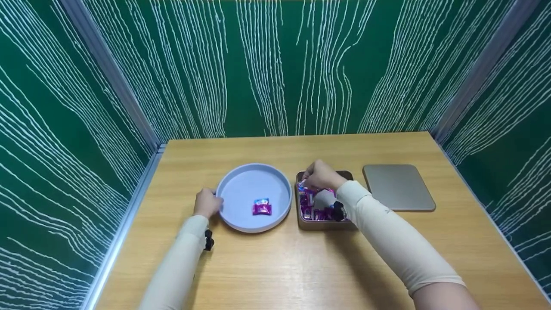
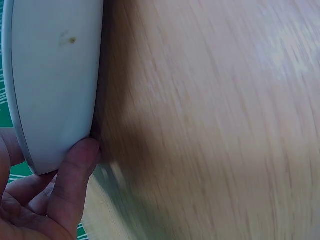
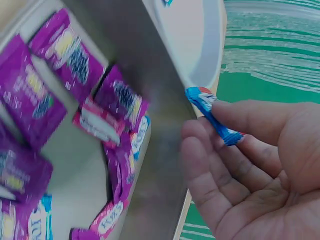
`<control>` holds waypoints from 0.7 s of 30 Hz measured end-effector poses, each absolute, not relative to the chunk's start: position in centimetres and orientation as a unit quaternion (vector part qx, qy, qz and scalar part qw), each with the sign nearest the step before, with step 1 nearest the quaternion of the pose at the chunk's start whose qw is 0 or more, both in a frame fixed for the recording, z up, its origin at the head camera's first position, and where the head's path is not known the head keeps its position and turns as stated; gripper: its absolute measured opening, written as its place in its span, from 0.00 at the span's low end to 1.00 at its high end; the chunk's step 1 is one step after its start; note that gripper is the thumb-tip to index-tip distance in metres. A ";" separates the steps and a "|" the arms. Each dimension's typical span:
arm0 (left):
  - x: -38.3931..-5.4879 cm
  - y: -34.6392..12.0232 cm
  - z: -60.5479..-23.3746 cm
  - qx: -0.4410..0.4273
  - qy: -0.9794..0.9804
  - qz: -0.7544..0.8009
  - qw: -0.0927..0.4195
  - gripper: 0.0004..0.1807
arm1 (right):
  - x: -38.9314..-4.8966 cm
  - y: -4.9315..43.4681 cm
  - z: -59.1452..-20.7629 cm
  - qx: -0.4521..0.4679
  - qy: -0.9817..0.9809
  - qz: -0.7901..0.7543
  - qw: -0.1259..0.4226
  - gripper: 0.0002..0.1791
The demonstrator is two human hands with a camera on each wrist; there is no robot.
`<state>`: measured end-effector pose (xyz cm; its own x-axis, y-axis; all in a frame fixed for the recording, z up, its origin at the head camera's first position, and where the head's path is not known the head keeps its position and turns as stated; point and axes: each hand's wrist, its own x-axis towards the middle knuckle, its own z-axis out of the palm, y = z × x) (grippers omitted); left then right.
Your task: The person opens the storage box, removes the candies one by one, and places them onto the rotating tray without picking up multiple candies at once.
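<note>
My left hand [image 1: 207,203] grips the left rim of a round pale-blue plate [image 1: 241,189]. In the left wrist view its thumb [image 2: 79,157] presses the plate's outer wall [image 2: 55,90], with fingers on the rim's far side. A blue-wrapped candy and a purple-wrapped candy [image 1: 262,209] lie together on the plate. Over the left edge of a metal tin [image 1: 325,225], my right hand [image 1: 320,175] pinches a small blue-and-white wrapped candy [image 3: 215,117] between thumb and fingers. Inside the tin lie several purple candies [image 3: 31,95], with pink and blue ones [image 3: 140,136] among them.
The tin's flat lid [image 1: 400,187] lies on the wooden table [image 1: 275,267], right of the tin. Green panels [image 1: 258,64] with white streaks stand behind the table and along both sides. The right forearm passes over the tin's right side.
</note>
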<state>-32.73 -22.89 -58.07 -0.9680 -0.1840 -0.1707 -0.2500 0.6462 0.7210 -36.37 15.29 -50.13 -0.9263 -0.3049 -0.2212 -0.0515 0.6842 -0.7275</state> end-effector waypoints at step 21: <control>-32.8 -22.9 -58.2 -0.124 0.897 0.423 0.039 0.22 | -35.4 7.9 -52.5 -0.079 0.871 -0.460 0.155 0.07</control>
<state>-32.75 -22.88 -58.16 -0.9664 -0.1887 -0.1744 -0.2547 0.6122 0.7486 -35.45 7.88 -52.52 -0.9396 -0.2797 -0.1973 0.0052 0.5645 -0.8254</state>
